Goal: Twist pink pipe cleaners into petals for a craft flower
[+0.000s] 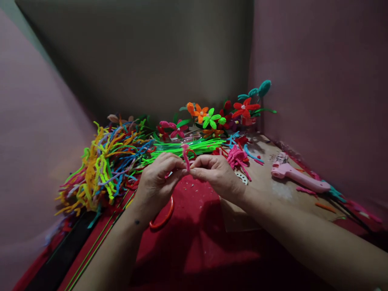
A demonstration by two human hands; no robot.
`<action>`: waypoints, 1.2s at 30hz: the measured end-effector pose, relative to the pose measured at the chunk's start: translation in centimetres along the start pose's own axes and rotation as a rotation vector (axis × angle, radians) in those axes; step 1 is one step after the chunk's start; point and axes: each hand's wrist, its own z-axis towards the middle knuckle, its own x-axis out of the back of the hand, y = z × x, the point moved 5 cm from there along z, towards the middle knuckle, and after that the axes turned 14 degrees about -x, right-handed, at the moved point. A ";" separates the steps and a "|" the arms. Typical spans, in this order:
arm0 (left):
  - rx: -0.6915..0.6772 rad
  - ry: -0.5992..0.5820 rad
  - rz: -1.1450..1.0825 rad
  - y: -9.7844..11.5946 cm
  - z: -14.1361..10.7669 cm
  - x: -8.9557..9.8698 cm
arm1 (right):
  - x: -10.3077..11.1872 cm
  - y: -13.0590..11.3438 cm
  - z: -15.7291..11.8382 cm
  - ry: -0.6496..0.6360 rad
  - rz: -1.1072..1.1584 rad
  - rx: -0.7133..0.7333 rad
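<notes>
Between my two hands a short pink pipe cleaner (186, 153) stands upright, its lower end pinched by the fingertips of both. My left hand (162, 173) grips it from the left with thumb and forefinger. From the other side my right hand (216, 173) pinches the same spot, fingers curled in. Just under my left hand shows a red-orange loop (163, 218), which looks like a scissors handle; the rest of it is hidden. Behind the hands lies a bundle of bright green pipe cleaners (209, 145). A bunch of pink pipe cleaners (238, 157) sits beyond my right hand.
A large heap of mixed pipe cleaners (106, 161) rises at left. Pipe-cleaner flowers (211, 118) stand at the back. A pink glue gun (300, 176) rests on cardboard (266, 194) at right. Thin green stems (100, 238) lie front left on the red cloth (188, 242).
</notes>
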 end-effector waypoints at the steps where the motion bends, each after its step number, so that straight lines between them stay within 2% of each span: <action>1: 0.029 -0.018 -0.002 -0.1 0.1 -0.1 | 0.0 0.0 0.0 0.006 -0.006 0.005; 3: 0.158 -0.050 -0.071 -0.7 0.0 -0.4 | -0.1 -0.1 -0.2 0.027 -0.030 0.031; 5: 0.347 -0.061 -0.245 -1.4 -0.3 -1.0 | -0.1 -0.4 -0.5 0.072 -0.090 0.080; 9: 0.671 -0.001 -0.745 -2.6 -1.2 -2.8 | -0.2 -1.4 -1.4 0.219 -0.377 0.339; 12: 0.771 0.041 -0.942 -2.7 -1.3 -3.6 | -0.5 -1.7 -2.0 0.304 -0.616 0.575; 14: 0.747 0.037 -0.875 -2.6 -1.0 -3.5 | -0.5 -1.5 -1.9 0.330 -0.662 0.610; 16: 0.680 0.023 -0.689 -2.5 -0.6 -2.9 | -0.2 -1.2 -1.4 0.332 -0.600 0.529; 19: 0.589 -0.004 -0.470 -2.4 -0.3 -2.2 | 0.2 -0.5 -0.3 0.248 -0.440 0.321; 26: 0.571 0.068 -0.447 -3.6 -1.2 -2.6 | 0.4 1.8 1.5 0.027 -0.049 -0.138; 29: 0.576 0.087 -0.434 -4.0 -1.5 -2.8 | 0.5 2.1 1.6 -0.025 0.039 -0.205; 32: 0.555 0.065 -0.352 -4.2 -1.8 -2.9 | 0.6 2.2 1.7 -0.022 0.029 -0.227; 36: 0.421 -0.013 -0.153 -4.0 -1.8 -2.9 | 0.6 2.3 1.7 -0.011 -0.040 -0.230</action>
